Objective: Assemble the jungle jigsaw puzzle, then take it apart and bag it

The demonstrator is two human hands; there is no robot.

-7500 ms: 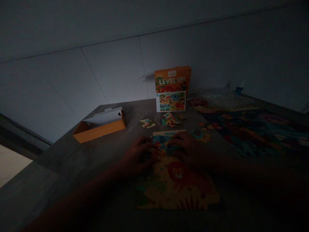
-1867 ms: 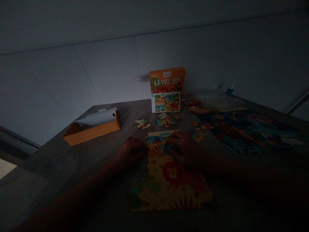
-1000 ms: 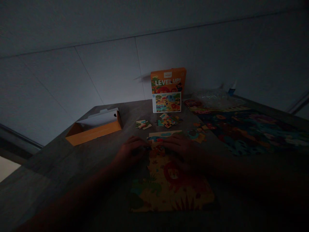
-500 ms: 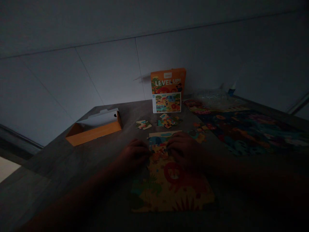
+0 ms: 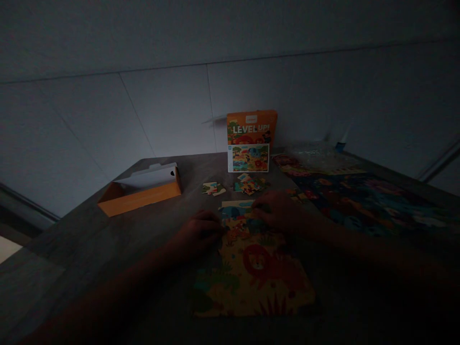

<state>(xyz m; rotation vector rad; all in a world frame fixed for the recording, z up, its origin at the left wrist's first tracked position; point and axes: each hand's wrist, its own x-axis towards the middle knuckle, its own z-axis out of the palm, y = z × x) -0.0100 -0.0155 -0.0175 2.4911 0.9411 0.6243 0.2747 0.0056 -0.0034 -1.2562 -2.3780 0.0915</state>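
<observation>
Centre of frame: one left hand (image 5: 199, 231), one right hand (image 5: 278, 213), three groups of loose pieces (image 5: 247, 185). Lower centre: one lion puzzle (image 5: 247, 282). Left: one open box (image 5: 143, 196). Upper centre: one standing box (image 5: 251, 128), one picture card (image 5: 248, 158). Right: one dark picture (image 5: 366, 199).

The room is dim, its lower right sinking nearly to black. A grey wall (image 5: 172, 115), marked by a long seam and slanting joints, rises behind the mottled grey worktop (image 5: 82, 235). At left, a dark band (image 5: 28, 213) borders a pale patch (image 5: 7, 248).
</observation>
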